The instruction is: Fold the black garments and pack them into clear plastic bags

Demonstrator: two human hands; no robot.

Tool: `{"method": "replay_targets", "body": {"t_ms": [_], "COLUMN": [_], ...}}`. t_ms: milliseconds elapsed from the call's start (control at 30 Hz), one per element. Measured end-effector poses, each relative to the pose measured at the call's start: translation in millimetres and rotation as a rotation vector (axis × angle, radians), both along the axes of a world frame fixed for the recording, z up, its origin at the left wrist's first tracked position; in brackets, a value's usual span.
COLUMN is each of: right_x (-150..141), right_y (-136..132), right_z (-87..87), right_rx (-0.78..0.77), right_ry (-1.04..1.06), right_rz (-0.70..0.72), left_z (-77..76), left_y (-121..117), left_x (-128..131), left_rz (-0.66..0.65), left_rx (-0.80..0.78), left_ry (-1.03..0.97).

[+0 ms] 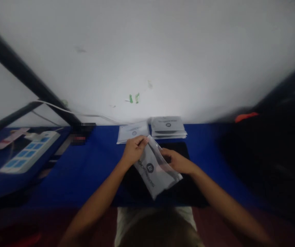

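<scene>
Pouch (151, 178) in left fingers (139, 138)

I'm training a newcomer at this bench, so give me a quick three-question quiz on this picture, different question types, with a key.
1. True or false: the left hand holds a pale, flat plastic pouch with black print near its upper end.
2. What colour are the socket panels on the long white power strip? A: red. B: blue. C: green.
3. Where on the blue tabletop do the other pale printed pouches lie?

Key:
1. True.
2. B.
3. Near the far edge, by the white wall, in two groups side by side.
</scene>
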State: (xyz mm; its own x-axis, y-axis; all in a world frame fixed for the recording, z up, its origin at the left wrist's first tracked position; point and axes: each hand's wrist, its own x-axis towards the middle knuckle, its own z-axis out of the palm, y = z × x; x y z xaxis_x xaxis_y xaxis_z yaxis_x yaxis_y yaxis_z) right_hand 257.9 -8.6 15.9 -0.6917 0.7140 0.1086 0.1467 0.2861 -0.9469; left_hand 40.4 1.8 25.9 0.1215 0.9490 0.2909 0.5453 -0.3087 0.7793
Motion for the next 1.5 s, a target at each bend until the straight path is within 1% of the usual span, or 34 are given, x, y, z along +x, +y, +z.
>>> {"method": "replay_targets", "body": {"t_ms": [67, 100, 167, 200, 267, 300, 333, 367, 433, 467, 533, 600, 633, 700, 767, 900, 967, 1033, 1100, 1167, 1267, 1333, 1400, 1500], "right_x": [-6, -8, -10, -9, -7, -6, -5, -5, -5, -7, -11, -17, -20, -26, -29, -25, -20, -16, -13, -8, 1, 10, 20, 30], "right_y": [-1, -2, -3, -3, -2, -1, 0, 2, 6, 9, 13, 16, 17, 18, 17, 14, 10, 4, -3, -10, -16, -19, -21, -25], "right_z": [0.7, 1.3, 2.0, 1.7, -0.4, -2.4, -4.9, -7.7, -13.5, -16.3, -20.8, -23.7, -24.6, -25.4, -25.5, -24.8, -22.8, -19.2, -14.7, -10.7, -8.3, -9.6, -12.3, -17.7], "right_rx": [-0.072, -0.113, -0.160, -0.162, -0.138, -0.127, -0.121, -0.116, -0.113, -0.115, -0.128, -0.147, -0.162, -0.202, -0.234, -0.281, -0.364, -0.463, -0.543, -0.598, -0.640, -0.661, -0.699, -0.780], "right_ry": [0.011, 0.017, 0.039, 0.060, 0.120, 0.154, 0.188, 0.221, 0.281, 0.309, 0.363, 0.414, 0.431, 0.456, 0.479, 0.548, 0.557, 0.535, 0.494, 0.438, 0.337, 0.264, 0.210, 0.190], "right_rz": [0.047, 0.049, 0.003, -0.032, -0.125, -0.187, -0.258, -0.331, -0.477, -0.540, -0.639, -0.704, -0.713, -0.695, -0.656, -0.633, -0.615, -0.555, -0.456, -0.339, -0.190, -0.120, -0.092, -0.129], "left_z": [4.7, 7.1, 9.7, 9.0, 3.1, -2.0, -7.9, -14.3, -26.1, -30.8, -37.2, -40.3, -41.1, -42.1, -42.9, -43.6, -43.7, -44.3, -45.7, -47.6, -50.0, -51.4, -53.8, -60.4], "left_y": [-4, -6, -6, -6, -3, -1, -1, -1, -4, -6, -13, -21, -24, -28, -28, -17, -7, 7, 25, 43, 67, 78, 85, 92], "left_x": [9, 13, 16, 16, 13, 11, 9, 7, 4, 2, 0, -2, -2, -4, -5, -14, -23, -35, -48, -61, -85, -101, -115, -127], "left_rz": [0.081, 0.112, 0.153, 0.169, 0.223, 0.255, 0.279, 0.292, 0.258, 0.201, 0.047, -0.108, -0.159, -0.188, -0.143, 0.024, 0.106, 0.198, 0.281, 0.335, 0.389, 0.407, 0.433, 0.496], "left_rx": [0.090, 0.117, 0.165, 0.199, 0.271, 0.285, 0.267, 0.209, -0.005, -0.142, -0.409, -0.601, -0.659, -0.703, -0.688, -0.573, -0.505, -0.447, -0.410, -0.383, -0.344, -0.335, -0.310, -0.249], "left_ry": [0.139, 0.193, 0.223, 0.196, 0.084, 0.012, -0.066, -0.150, -0.339, -0.442, -0.645, -0.820, -0.881, -0.936, -0.936, -0.956, -0.962, -0.939, -0.898, -0.854, -0.757, -0.665, -0.568, -0.430]}}
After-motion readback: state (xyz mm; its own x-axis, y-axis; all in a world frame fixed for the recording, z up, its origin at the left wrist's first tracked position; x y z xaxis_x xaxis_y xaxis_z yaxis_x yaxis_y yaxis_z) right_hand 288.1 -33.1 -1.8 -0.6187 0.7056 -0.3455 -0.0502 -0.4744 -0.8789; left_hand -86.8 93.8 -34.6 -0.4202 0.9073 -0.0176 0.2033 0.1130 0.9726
